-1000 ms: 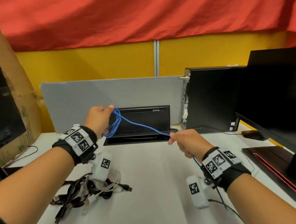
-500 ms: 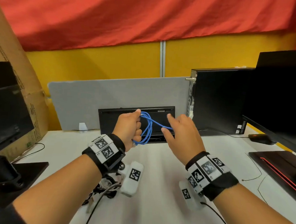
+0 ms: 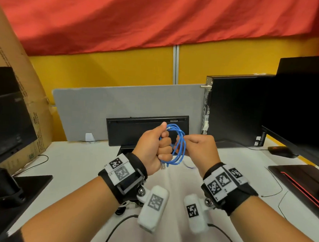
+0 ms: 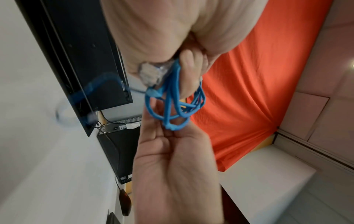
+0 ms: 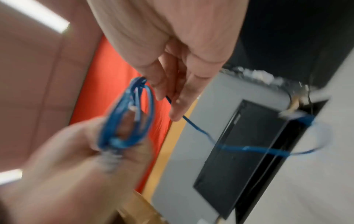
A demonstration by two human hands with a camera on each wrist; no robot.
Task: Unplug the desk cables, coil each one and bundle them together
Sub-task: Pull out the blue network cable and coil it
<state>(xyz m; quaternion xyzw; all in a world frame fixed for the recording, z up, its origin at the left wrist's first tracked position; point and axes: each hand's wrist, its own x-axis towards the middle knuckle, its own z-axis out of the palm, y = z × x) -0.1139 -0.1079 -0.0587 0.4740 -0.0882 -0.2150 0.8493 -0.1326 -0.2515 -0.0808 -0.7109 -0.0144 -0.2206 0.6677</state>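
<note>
We've got both forearms raised, left hand fisted thumb-up, right hand just beside, fingers pinching.

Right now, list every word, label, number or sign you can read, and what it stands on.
No text can be read.
Cardboard box: printed lines and a green mark, too small and blurred.
Wrist bands: black-and-white square markers, patterns only, no letters.
Computer tower: small white stickers at its lower corner, unreadable.
Black cable box lid: a small label strip, unreadable.
</note>
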